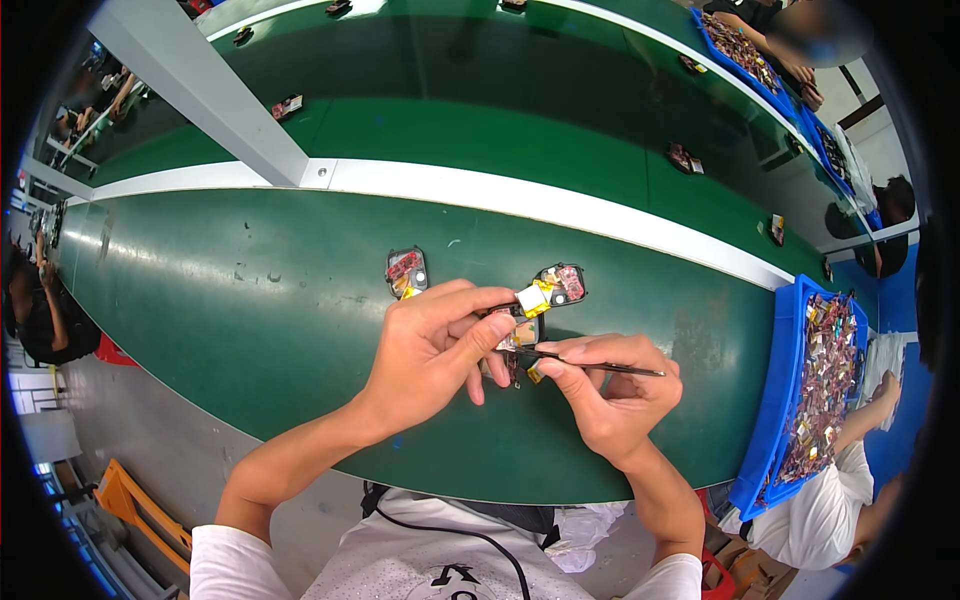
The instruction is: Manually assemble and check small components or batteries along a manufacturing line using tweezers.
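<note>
My left hand (pixel 430 345) is closed, thumb and fingers gripping a small electronic device (pixel 524 334) with an open dark casing over the green table. My right hand (pixel 620 395) pinches dark tweezers (pixel 635 370), whose tips reach into the device beside my left thumb. Just beyond my fingertips, another open black device (pixel 569 281) shows a reddish circuit board. A white battery piece with yellow tape (pixel 534 298) lies by it, partly overlapping the held device. A further open device (pixel 405 268) rests behind my left hand. My fingers hide part of what they hold.
A blue tray (pixel 782 385) heaped with small reddish assemblies stands at the table's right end. Beyond a white rail (pixel 450 188), a green conveyor belt (pixel 480 130) carries scattered devices. A white post (pixel 205 90) rises at the left. Other people sit at both sides.
</note>
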`<state>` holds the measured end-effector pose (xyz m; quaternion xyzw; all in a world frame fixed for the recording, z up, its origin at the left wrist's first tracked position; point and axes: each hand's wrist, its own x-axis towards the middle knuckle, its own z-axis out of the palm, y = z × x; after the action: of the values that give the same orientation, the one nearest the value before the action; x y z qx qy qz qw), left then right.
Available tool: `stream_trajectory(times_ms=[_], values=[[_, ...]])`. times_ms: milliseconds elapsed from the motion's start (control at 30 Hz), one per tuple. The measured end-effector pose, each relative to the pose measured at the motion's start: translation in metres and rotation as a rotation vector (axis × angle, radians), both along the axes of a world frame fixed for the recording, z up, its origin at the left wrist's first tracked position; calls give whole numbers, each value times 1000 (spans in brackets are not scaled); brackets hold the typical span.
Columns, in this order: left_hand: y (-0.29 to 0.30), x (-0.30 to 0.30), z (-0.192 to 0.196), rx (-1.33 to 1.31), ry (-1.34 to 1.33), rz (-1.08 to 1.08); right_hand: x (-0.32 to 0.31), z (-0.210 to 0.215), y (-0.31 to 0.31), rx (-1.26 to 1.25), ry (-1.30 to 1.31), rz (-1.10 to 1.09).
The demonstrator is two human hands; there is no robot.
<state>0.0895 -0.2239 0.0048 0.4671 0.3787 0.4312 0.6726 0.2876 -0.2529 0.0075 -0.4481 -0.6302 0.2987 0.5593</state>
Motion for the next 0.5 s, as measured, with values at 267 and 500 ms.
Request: stream_trajectory(times_ms=[267,500], values=[[0,-1,-1,-12,-40,25,-1,1,-2,-20,-21,7],[0,-4,-3,37,4,26,-2,5,2,-122,32,-4]])
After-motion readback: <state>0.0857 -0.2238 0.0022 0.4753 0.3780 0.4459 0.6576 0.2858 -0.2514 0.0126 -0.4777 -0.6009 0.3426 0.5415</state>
